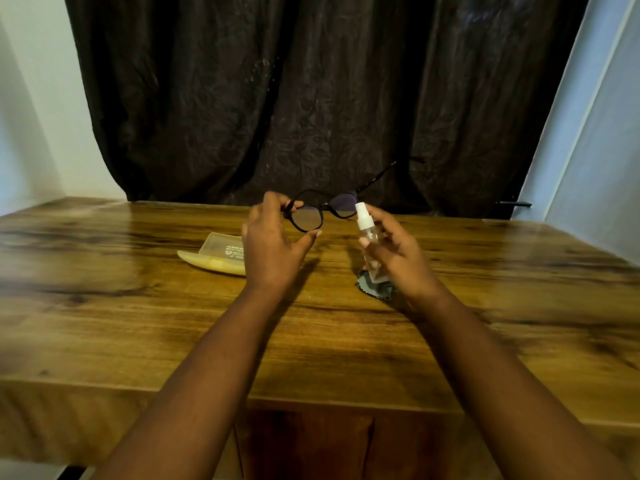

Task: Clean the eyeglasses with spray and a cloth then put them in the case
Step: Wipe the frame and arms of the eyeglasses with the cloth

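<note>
Spraying stage: left hand (272, 242) fingers pinch the eyeglasses (322, 211); right hand (391, 249) fingers grip the spray bottle (367, 233). Wiping with the cloth (375, 289) and casing (216, 252) remain.

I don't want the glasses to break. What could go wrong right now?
The left hand pinches the glasses only at one rim, up above the table, so they might slip and fall. The spray bottle in the right hand sits very close, so spray might land on the fingers or table instead.
</note>
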